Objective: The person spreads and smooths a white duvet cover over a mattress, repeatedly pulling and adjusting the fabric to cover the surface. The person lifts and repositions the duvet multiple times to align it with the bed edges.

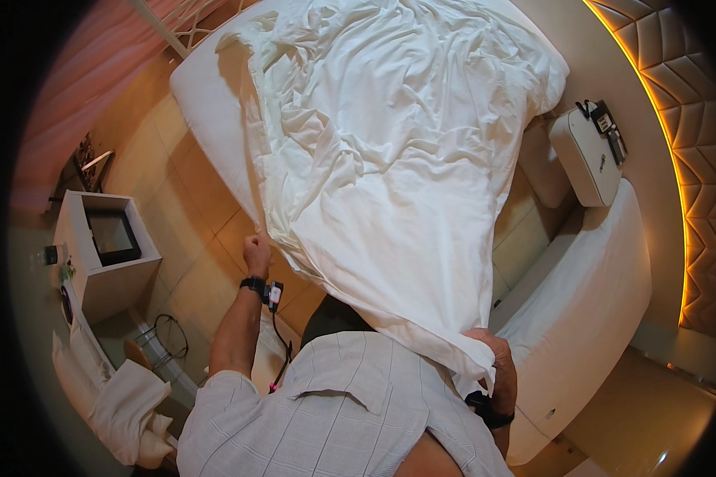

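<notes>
A large white cloth [394,203], likely a duvet cover or sheet, lies rumpled over the bed ahead and stretches towards my body. My left hand [257,247] is closed on an edge of it beside the left side of the bed. At the lower right, my right hand [494,352] grips another corner, pulled close to my waist, with loose folds hanging by the wrist. Between the hands the near edge runs slantwise across my front. The white mattress [206,101] shows bare at its left side.
A second white-covered bed [590,304] stands at the right, beside a nightstand [579,158] with small items on it. At the left are a white cabinet [149,238] holding a dark box and a pile of white linen [128,399]. Tiled floor [200,197] lies between cabinet and bed.
</notes>
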